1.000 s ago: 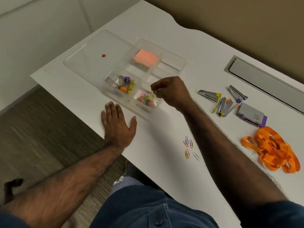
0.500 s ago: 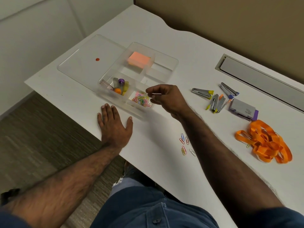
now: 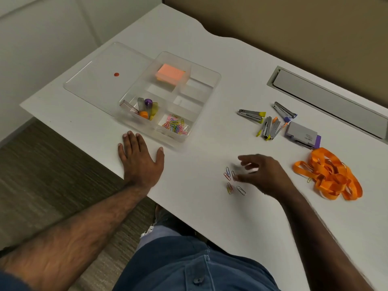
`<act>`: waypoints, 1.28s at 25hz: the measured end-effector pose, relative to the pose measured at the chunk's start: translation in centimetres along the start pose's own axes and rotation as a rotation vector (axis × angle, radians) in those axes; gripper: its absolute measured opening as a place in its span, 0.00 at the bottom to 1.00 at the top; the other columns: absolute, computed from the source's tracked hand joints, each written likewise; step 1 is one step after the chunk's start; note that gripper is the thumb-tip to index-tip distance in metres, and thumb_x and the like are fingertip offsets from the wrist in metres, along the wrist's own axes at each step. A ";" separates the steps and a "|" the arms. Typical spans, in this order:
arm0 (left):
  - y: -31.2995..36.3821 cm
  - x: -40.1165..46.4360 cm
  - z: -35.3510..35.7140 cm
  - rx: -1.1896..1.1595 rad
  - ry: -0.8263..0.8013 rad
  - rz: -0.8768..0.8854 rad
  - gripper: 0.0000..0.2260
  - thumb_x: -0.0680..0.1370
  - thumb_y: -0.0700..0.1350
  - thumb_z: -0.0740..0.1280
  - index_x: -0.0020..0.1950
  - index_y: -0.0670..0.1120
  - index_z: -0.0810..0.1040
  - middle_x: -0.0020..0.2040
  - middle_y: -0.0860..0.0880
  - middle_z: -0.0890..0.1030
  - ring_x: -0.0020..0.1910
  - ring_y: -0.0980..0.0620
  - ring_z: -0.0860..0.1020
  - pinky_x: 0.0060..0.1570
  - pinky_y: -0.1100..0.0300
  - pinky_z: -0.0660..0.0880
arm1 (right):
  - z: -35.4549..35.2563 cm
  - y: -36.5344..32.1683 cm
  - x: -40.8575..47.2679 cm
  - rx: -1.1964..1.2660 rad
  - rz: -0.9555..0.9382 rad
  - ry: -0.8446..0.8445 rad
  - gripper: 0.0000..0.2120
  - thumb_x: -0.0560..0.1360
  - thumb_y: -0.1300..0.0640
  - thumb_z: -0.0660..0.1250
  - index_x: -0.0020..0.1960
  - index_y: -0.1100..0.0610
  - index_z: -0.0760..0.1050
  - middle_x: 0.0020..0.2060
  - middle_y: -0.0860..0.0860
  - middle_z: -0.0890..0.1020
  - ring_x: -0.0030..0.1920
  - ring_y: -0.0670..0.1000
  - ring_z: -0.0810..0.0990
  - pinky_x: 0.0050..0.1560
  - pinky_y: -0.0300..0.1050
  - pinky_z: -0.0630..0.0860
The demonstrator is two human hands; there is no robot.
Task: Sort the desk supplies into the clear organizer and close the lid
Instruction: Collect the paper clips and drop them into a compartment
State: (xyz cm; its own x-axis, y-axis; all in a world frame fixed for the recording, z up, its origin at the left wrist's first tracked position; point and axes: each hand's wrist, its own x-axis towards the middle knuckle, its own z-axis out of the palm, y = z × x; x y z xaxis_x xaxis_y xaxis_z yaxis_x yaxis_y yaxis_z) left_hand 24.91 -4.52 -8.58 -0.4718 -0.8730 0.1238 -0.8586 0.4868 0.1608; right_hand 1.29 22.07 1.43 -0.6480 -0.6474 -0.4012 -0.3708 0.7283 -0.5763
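Observation:
The clear organizer (image 3: 212,85) stands open on the white desk, its lid (image 3: 100,80) lying flat to its left. Inside are an orange sticky-note pad (image 3: 170,74), small tubes (image 3: 147,109) and a heap of coloured paper clips (image 3: 175,124). Several loose paper clips (image 3: 231,181) lie on the desk nearer me. My right hand (image 3: 262,175) hovers just right of them, fingers apart and blurred, holding nothing. My left hand (image 3: 140,158) rests flat on the desk in front of the organizer.
Staple removers (image 3: 266,122), a grey and purple stapler (image 3: 303,136) and a tangle of orange lanyards (image 3: 329,175) lie to the right. A grey cable hatch (image 3: 327,99) is set into the desk at the back right. The desk's front edge runs past my left wrist.
My right hand left the organizer's paper clip compartment and moved back toward me to the loose clips, opening its fingers. The left hand has stayed flat.

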 end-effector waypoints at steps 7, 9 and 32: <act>0.0 -0.1 -0.1 -0.001 -0.027 -0.003 0.40 0.82 0.66 0.50 0.82 0.36 0.56 0.83 0.36 0.55 0.84 0.40 0.51 0.82 0.39 0.50 | 3.0 2.1 -3.9 -0.114 0.053 -0.063 0.44 0.65 0.51 0.83 0.77 0.47 0.70 0.51 0.46 0.76 0.48 0.43 0.77 0.49 0.40 0.74; 0.0 -0.1 -0.1 -0.001 -0.031 -0.003 0.41 0.81 0.67 0.49 0.82 0.37 0.56 0.84 0.36 0.55 0.84 0.40 0.52 0.82 0.39 0.51 | 4.0 1.6 -3.7 -0.079 0.057 -0.003 0.36 0.67 0.56 0.80 0.73 0.49 0.74 0.49 0.47 0.77 0.48 0.46 0.79 0.51 0.45 0.78; 0.4 -0.2 -1.1 -0.002 -0.067 -0.006 0.41 0.81 0.66 0.49 0.83 0.36 0.55 0.84 0.36 0.54 0.84 0.40 0.50 0.82 0.40 0.49 | 7.9 -0.3 -5.4 -0.604 -0.468 0.044 0.33 0.74 0.72 0.61 0.79 0.60 0.66 0.79 0.57 0.66 0.78 0.59 0.66 0.62 0.49 0.80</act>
State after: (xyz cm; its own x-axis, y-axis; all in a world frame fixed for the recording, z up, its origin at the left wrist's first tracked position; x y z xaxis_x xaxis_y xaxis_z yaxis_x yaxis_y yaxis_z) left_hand 24.90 -4.15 -7.48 -0.4795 -0.8757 0.0566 -0.8609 0.4819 0.1629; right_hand 10.17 23.61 -1.83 -0.3553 -0.9182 -0.1752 -0.9042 0.3852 -0.1847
